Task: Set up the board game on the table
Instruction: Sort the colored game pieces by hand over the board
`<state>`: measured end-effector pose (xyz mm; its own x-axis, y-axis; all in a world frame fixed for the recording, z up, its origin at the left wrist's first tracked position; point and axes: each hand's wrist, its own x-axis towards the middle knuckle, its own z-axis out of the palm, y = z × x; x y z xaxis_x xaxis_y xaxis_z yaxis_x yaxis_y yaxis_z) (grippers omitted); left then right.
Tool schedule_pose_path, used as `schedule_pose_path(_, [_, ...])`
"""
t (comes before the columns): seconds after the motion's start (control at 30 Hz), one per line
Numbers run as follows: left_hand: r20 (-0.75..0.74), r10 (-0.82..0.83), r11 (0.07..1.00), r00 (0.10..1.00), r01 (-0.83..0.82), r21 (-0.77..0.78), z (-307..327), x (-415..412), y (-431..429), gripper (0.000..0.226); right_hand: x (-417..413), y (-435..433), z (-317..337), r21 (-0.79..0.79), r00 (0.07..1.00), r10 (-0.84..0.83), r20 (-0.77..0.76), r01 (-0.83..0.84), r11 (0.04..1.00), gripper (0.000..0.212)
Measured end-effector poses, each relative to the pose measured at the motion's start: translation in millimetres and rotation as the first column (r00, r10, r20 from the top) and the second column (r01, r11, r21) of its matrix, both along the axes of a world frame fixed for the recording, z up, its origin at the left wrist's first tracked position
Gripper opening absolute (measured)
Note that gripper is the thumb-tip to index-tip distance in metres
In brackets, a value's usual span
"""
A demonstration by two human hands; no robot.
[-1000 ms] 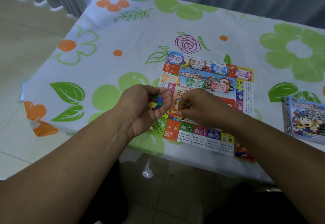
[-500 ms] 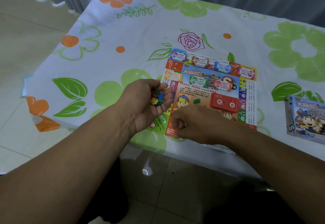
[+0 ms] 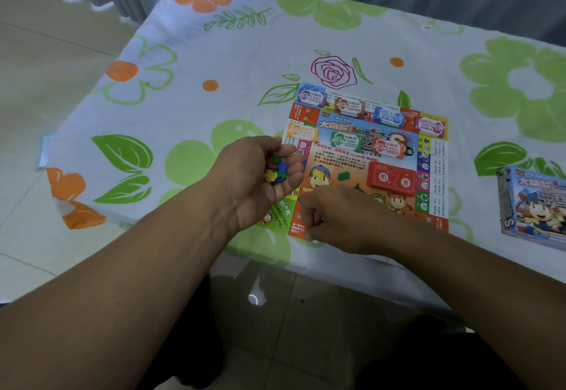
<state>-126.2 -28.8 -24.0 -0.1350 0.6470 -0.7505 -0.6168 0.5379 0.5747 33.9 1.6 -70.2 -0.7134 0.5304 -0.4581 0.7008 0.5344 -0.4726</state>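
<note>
The bright square paper game board (image 3: 361, 156), printed "Uncle Wang", lies flat on the flowery-clothed desk (image 3: 232, 61), with a red card stack (image 3: 393, 178) marked "机?会" and one little green piece (image 3: 343, 175) on it. The left hand (image 3: 257, 184) is cupped round a heap of small red, blue, green and yellow pieces (image 3: 275, 172) at the board's left edge. The right hand (image 3: 340, 216) rests curled on the near edge; whether it holds anything cannot be told.

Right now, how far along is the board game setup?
Done: board laid flat, money stacks on it, red card deck and one green piece at centre. In hand: left hand cups coloured pieces; right hand, fingers curled, at the board's near edge. Left: placing those pieces; the box sits aside.
</note>
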Motion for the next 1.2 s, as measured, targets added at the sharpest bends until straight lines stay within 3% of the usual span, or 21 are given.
schedule_pose_path(0.13, [-0.001, -0.005, 1.0, 1.0, 0.005, 0.005, 0.4, 0.0, 0.4, 0.028, 0.8, 6.4, 6.3, -0.016, 0.999, -0.038, -0.027, 0.038, 0.999, 0.009])
schedule_pose_path(0.33, [-0.01, -0.013, 1.0, 1.0, 0.013, 0.014, -1.6, -0.4, -0.1, 0.026, 7.9, 31.7, 7.1, 0.065, 0.949, -0.256, -0.183, 0.272, 0.96, 0.018])
schedule_pose_path(0.7, [-0.013, -0.028, 0.999, 1.0, 0.028, 0.019, -3.9, 1.3, 0.5, 0.026, 0.2, 31.4, -0.5, 0.11, 0.961, -0.217, -0.173, 0.238, 0.965, 0.017])
schedule_pose_path(0.9, [0.0, -0.041, 0.999, 0.999, 0.041, 0.017, -4.4, 2.3, 0.8, 0.026, 4.6, 36.7, 0.3, 0.127, 0.929, -0.298, -0.219, 0.33, 0.935, 0.011])
schedule_pose_path(1.2, [0.031, -0.062, 0.998, 0.998, 0.06, 0.037, -7.7, 12.0, 3.8, 0.026, 4.2, 27.4, 27.8, 0.208, 0.781, -0.277, -0.561, 0.456, 0.865, 0.002])
